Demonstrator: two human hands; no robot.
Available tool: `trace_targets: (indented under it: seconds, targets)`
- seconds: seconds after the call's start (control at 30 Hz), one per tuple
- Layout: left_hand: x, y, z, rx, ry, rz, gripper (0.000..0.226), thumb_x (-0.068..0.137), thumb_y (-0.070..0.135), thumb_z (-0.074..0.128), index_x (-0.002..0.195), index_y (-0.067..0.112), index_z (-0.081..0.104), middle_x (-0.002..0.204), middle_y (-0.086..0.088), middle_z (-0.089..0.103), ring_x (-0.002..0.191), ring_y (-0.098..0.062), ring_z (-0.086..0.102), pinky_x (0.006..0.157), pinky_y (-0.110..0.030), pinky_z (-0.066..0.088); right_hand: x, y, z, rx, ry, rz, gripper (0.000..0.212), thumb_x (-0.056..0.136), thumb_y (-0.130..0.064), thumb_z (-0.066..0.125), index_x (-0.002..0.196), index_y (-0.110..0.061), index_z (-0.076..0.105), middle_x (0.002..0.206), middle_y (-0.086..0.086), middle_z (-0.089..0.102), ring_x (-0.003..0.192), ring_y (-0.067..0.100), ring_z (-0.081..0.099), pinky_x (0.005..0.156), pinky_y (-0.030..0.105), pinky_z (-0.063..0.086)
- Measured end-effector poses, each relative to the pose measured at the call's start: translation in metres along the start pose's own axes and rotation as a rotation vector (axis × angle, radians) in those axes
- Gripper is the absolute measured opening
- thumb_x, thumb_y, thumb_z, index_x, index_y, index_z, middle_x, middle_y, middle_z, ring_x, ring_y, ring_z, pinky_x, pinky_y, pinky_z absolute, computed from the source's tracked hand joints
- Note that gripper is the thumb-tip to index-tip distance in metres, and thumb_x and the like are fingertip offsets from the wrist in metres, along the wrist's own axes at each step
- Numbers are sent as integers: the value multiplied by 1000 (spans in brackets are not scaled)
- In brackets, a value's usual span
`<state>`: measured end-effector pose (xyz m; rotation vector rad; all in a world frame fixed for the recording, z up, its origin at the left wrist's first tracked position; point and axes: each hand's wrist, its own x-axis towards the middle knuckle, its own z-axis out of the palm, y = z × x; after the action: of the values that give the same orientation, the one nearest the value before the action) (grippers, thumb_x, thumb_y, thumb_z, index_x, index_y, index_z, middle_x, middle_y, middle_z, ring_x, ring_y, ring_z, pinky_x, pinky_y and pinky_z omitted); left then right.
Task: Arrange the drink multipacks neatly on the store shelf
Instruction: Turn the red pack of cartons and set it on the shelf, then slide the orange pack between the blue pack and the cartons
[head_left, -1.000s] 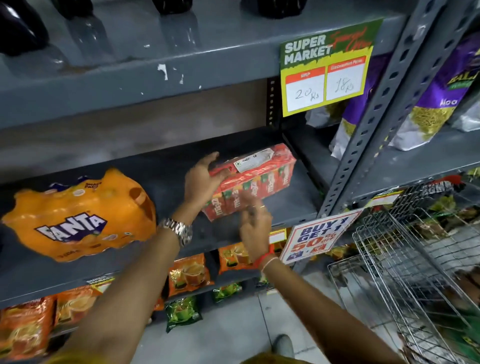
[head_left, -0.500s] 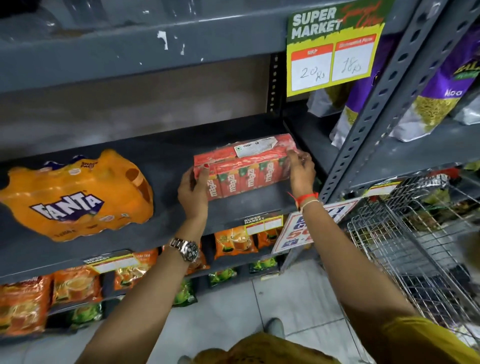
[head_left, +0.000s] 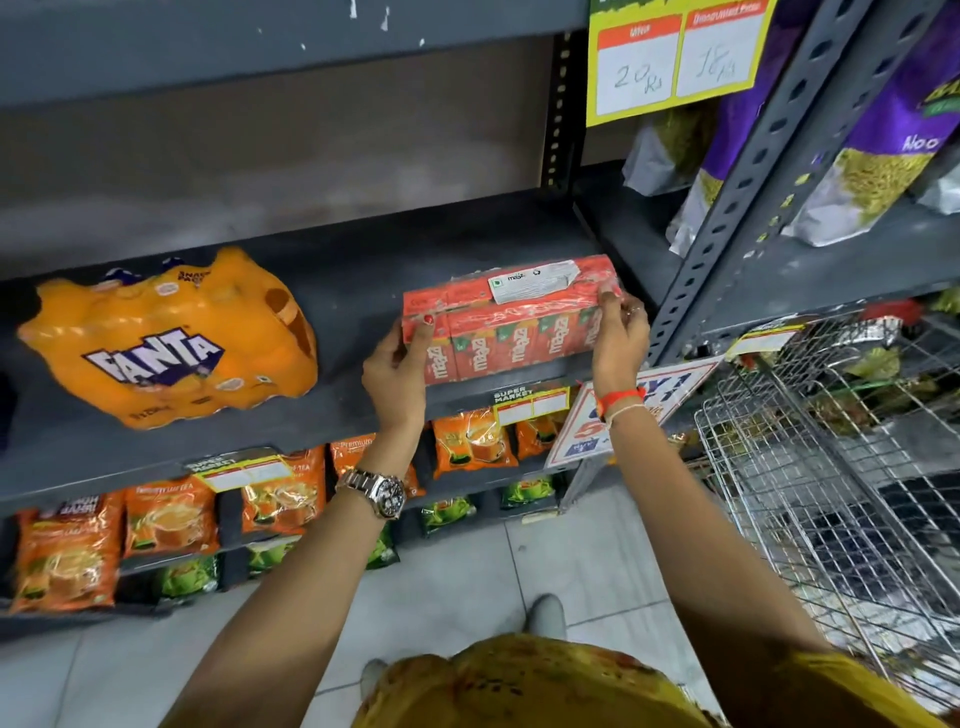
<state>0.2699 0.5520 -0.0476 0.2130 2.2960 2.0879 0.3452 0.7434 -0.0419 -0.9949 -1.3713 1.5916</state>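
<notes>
A red Maaza carton multipack (head_left: 511, 322) wrapped in clear film stands on the grey shelf (head_left: 343, 400), near its front edge at the right end. My left hand (head_left: 397, 371) grips the pack's left end and my right hand (head_left: 621, 338) grips its right end. An orange Fanta multipack (head_left: 171, 338) lies tilted on the same shelf, well to the left, apart from the red pack.
A slotted grey upright (head_left: 748, 208) rises just right of the pack. A wire trolley (head_left: 841, 478) stands at the right. Price tags (head_left: 675, 62) hang from the shelf above. Tea packets (head_left: 171, 514) fill the lower shelves. Purple snack bags (head_left: 883, 135) sit on the neighbouring shelf.
The red pack was turned from a slant to square with the shelf edge. My right hand moved from its front to its right end, and my left hand to its left end.
</notes>
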Motion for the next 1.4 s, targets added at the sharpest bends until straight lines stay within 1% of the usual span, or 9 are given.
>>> trace_targets:
  seconds: [0.17,0.4,0.6,0.77,0.9,1.0,1.17,1.27,1.4]
  targets:
    - [-7,2,-2,8,14,24,35,76,50,59,94,22,68,83,-3,70,85,-26,68,78,-42,54,-1,0,-2,18,-21,-3,8,95,-25,50,92,-18,53,90,-1,61,82,11,58,70,19,46]
    - [-12,2,0,-7,35,52,26,84,31,62,100,12,69,82,7,68,79,-8,65,74,-26,52,-2,3,-6,27,-53,-3,6,95,-27,51,93,-22,54,90,-4,62,86,12,61,76,22,50]
    - [-15,10,-1,-183,172,-72,54,91,23,52,139,5,36,128,1,51,116,-7,49,81,0,43,-18,12,-6,-15,11,-22,36,100,-26,38,129,-7,47,120,4,58,105,11,54,77,1,43]
    - [-31,-13,-47,-194,289,46,47,90,23,51,134,15,37,136,-11,47,114,-11,52,93,-21,46,-97,44,4,-60,93,-107,30,97,-7,40,126,3,39,113,1,39,94,-3,47,77,0,36]
    - [-19,-40,-130,-176,590,-2,43,84,31,54,122,24,36,123,-30,42,106,-37,47,85,-38,45,-165,60,43,-99,-131,-212,19,86,4,41,101,-5,48,92,6,44,79,-5,47,74,12,39]
    - [2,-34,-200,-196,679,40,36,84,26,52,115,22,35,110,-18,38,97,-27,44,80,-31,44,-200,54,87,-112,-474,-274,17,85,3,44,98,-5,52,85,2,51,78,-1,50,75,13,41]
    - [62,-22,-279,-154,386,-17,39,83,22,64,115,13,45,118,-7,43,107,-14,49,93,-26,43,-205,35,177,-226,-705,-213,33,92,-20,56,123,-12,47,123,15,51,110,15,52,97,24,44]
    - [85,-16,-295,-101,115,-55,19,86,19,61,103,19,50,113,-8,53,92,-6,56,75,-19,49,-197,30,213,-267,-687,4,57,94,-47,44,137,-11,38,142,12,43,129,22,44,111,42,36]
    - [93,-13,-305,-35,-29,-97,28,88,23,57,110,15,41,99,9,54,85,0,54,58,-5,47,-214,28,227,-255,-646,88,57,98,-52,24,141,-16,35,135,0,45,129,19,43,111,42,34]
